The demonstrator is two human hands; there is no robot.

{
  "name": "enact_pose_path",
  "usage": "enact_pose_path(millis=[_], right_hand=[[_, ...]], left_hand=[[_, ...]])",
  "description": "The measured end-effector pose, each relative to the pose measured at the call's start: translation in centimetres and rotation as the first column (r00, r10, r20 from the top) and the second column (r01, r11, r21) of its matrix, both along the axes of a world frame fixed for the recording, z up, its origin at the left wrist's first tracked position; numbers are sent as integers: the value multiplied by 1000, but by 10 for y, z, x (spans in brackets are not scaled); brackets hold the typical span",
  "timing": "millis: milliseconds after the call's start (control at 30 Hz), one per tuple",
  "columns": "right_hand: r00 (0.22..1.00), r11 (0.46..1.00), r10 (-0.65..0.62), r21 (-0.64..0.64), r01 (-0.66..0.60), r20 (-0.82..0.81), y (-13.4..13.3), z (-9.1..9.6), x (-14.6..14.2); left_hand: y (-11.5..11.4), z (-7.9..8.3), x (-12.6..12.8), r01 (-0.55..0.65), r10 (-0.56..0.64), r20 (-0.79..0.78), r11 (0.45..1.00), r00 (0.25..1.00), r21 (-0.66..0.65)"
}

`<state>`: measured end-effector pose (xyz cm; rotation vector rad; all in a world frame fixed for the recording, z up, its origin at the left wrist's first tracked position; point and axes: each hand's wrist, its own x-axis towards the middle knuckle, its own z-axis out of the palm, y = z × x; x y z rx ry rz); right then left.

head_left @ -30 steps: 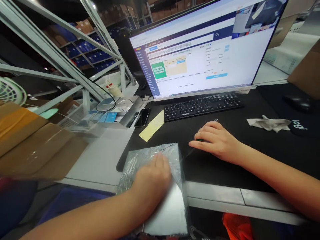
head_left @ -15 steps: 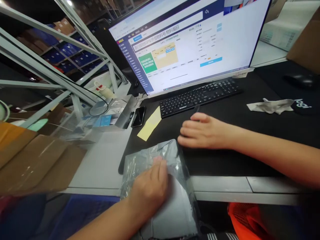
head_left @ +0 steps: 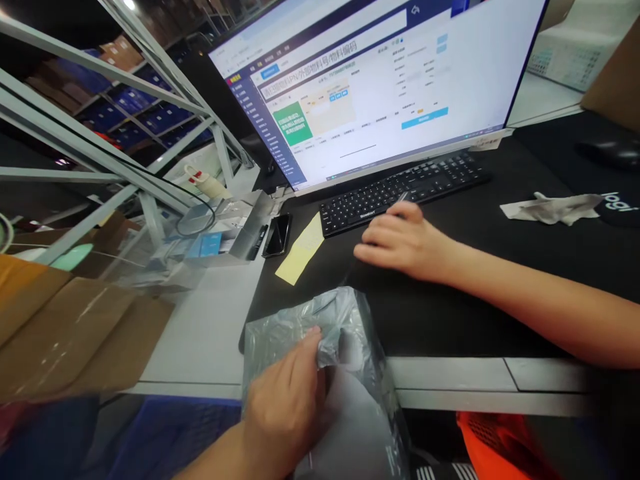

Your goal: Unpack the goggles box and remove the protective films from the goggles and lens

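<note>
Plastic wrap (head_left: 290,317), crinkly and grey, is pinched in the left grip (head_left: 285,393). It covers a pale boxy package (head_left: 363,430) under that grip. The right grip (head_left: 410,243) curls around a thin dark stick (head_left: 403,197), near a long black keyboard (head_left: 435,181) on the white-edged desk (head_left: 450,373).

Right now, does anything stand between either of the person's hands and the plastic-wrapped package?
Nothing visible does: the left hand touches the plastic-wrapped package, and between the package and the right hand, which holds a slim object, flat black mat shows.
</note>
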<state>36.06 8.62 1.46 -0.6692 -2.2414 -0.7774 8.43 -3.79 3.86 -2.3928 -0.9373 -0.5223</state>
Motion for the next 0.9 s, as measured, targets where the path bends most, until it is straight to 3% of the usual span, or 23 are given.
enact_pose_path(millis=[100, 233, 333, 400, 467, 567, 633, 667, 733, 800, 900], right_hand=[[975, 982, -189, -39, 186, -115, 24, -6, 20], [974, 919, -227, -336, 205, -26, 29, -14, 46], [941, 747, -294, -573, 336, 168, 20, -30, 67], [889, 641, -386, -621, 451, 247, 11, -41, 80], [857, 604, -442, -619, 502, 264, -2, -42, 82], [898, 643, -405, -645, 412, 171, -27, -19, 50], [983, 657, -184, -747, 105, -23, -43, 5, 6], [995, 646, -93, -763, 25, -46, -49, 15, -17], [1000, 620, -8, -784, 14, 12, -53, 28, -59], [998, 575, -3, -816, 57, 68, -50, 30, -85], [998, 535, -27, -843, 60, 54, -39, 22, -90]], left_hand=[[2, 3, -1, -54, 55, 38, 998, 998, -38], [13, 10, -6, -158, 193, 168, 967, 967, -200], [21, 13, -10, -167, 260, 253, 926, 932, -339], [24, 14, -12, -150, 258, 267, 919, 928, -365], [25, 14, -12, -143, 243, 259, 924, 935, -353], [25, 14, -9, -145, 216, 229, 946, 949, -289], [24, 14, -6, -144, 192, 202, 962, 960, -233], [24, 15, -5, -140, 178, 188, 970, 966, -201], [24, 16, -6, -136, 157, 156, 982, 975, -134], [24, 17, -10, -163, 170, 119, 985, 978, -62], [24, 18, -23, -263, 261, 56, 965, 964, 21]])
